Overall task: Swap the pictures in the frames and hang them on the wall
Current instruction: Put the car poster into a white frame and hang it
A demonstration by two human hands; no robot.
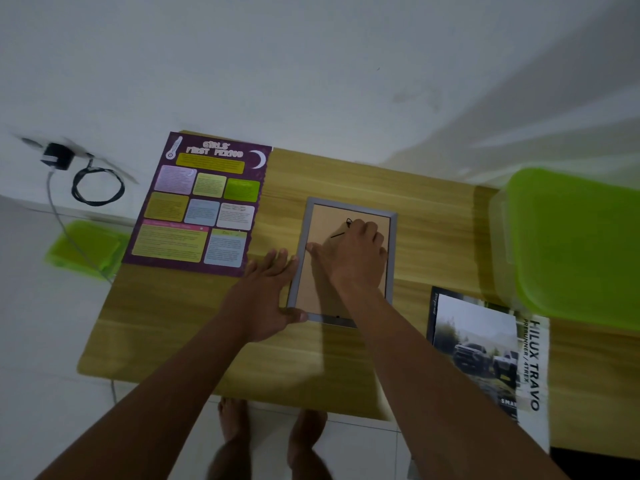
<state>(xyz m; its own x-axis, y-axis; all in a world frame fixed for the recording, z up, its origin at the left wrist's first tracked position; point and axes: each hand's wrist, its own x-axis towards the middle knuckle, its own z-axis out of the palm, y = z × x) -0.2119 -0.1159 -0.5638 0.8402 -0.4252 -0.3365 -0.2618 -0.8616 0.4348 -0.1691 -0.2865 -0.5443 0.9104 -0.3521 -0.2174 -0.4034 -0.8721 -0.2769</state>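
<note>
So the grey frame point(343, 263) is lying face down in the middle of the wooden table point(346, 174), brown backing board up, and everything else sits around it — the purple poster point(201, 202) off to the frame's left, the truck brochure point(485, 355) to its near right, a green-lidded box point(571, 244) further right. The left hand point(266, 296) is spread flat and open, fingers and thumb pressed along the frame's left edge to pin it. The right hand point(353, 254) is on the backing near the top, fingers curled around what looks like the little black hanger or clip point(341, 230) — can't tell if it's actually pinched or just being nudged, knuckles are in the way. My guess is this is the opening-the-back stage of the swap. To do it well: keep that left palm's weight on the frame rail, not the board, so the board can lift free, work the tabs one at a time instead of prying a corner, and lift the backing straight up so the glass underneath doesn't shift or slide off the table.
</note>
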